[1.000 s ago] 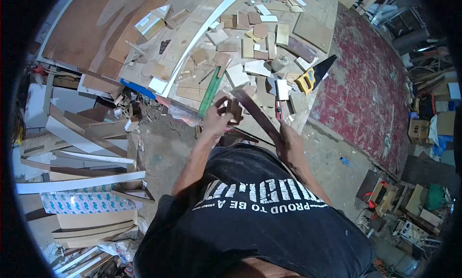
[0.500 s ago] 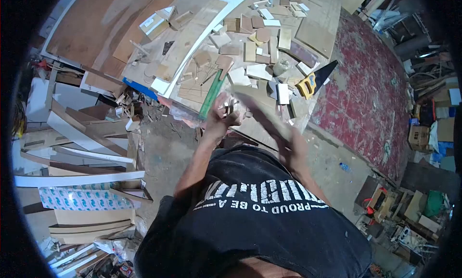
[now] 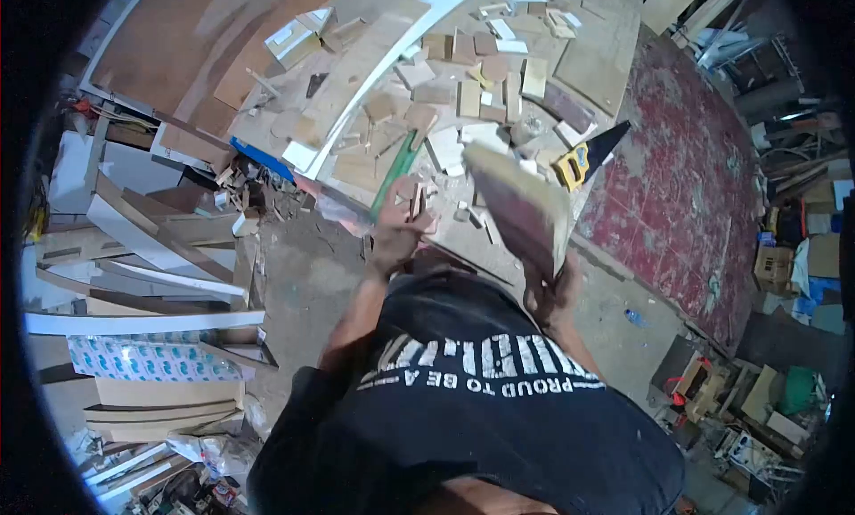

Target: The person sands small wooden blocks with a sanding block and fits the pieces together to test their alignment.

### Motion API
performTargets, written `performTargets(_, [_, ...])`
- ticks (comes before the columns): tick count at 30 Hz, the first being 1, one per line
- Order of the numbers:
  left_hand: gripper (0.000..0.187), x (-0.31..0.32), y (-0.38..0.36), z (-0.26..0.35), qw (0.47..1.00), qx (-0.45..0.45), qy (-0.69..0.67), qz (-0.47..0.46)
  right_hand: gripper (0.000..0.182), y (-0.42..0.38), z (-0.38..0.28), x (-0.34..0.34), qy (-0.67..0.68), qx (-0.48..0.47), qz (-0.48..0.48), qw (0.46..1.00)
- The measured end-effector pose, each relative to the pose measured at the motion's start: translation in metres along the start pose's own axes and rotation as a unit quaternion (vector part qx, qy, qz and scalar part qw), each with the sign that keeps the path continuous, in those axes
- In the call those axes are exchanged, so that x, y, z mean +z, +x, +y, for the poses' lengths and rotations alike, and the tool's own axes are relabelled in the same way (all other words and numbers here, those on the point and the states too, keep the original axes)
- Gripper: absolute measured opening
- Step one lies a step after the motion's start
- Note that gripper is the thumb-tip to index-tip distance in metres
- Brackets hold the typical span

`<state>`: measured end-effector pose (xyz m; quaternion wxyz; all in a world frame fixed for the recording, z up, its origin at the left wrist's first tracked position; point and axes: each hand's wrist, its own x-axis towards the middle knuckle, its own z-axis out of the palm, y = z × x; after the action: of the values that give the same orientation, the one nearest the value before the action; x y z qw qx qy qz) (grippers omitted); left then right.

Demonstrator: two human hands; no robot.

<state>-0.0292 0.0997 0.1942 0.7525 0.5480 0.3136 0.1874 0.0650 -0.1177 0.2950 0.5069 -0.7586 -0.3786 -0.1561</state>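
Note:
My right hand (image 3: 554, 294) grips the near end of a wooden board (image 3: 521, 208) with a dark reddish-brown face and a pale edge. The board is tilted up over the near part of the worktable (image 3: 468, 239), and motion blurs it a little. Left of it, my left hand (image 3: 398, 239) is closed, its fingers around a small brown piece of wood (image 3: 417, 201) that shows only in part. A green strip (image 3: 396, 172) lies on the table just beyond my left hand. Small wood offcuts (image 3: 469, 98) are scattered past both hands.
A handsaw (image 3: 579, 163) with a yellow handle lies at the table's right edge. A long white curved strip (image 3: 374, 74) crosses the table. Curved panels (image 3: 147, 323) are stacked on the left. To the right is a worn red surface (image 3: 668, 185), with boxes and scrap beyond.
The board in my right hand has turned so that its broad reddish-brown face shows, and that hand has come slightly nearer to me. My left hand has shifted slightly left and down.

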Motion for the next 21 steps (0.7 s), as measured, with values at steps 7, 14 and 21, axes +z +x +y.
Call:
performTargets(7, [0.04, 0.006, 0.002, 0.021, 0.995, 0.087, 0.054, -0.009, 0.037, -0.056, 0.054, 0.011, 0.06, 0.218, -0.06, 0.972])
performTargets(14, [0.046, 0.003, -0.007, 0.056, 0.865, 0.404, 0.295, 0.04, 0.033, -0.078, 0.066, 0.014, 0.048, 0.357, -0.056, 0.931])
performTargets(21, [0.055, -0.002, 0.0, 0.07, 0.835, 0.456, 0.308, 0.008, 0.034, -0.119, 0.124, 0.053, 0.051, 0.462, -0.092, 0.881])
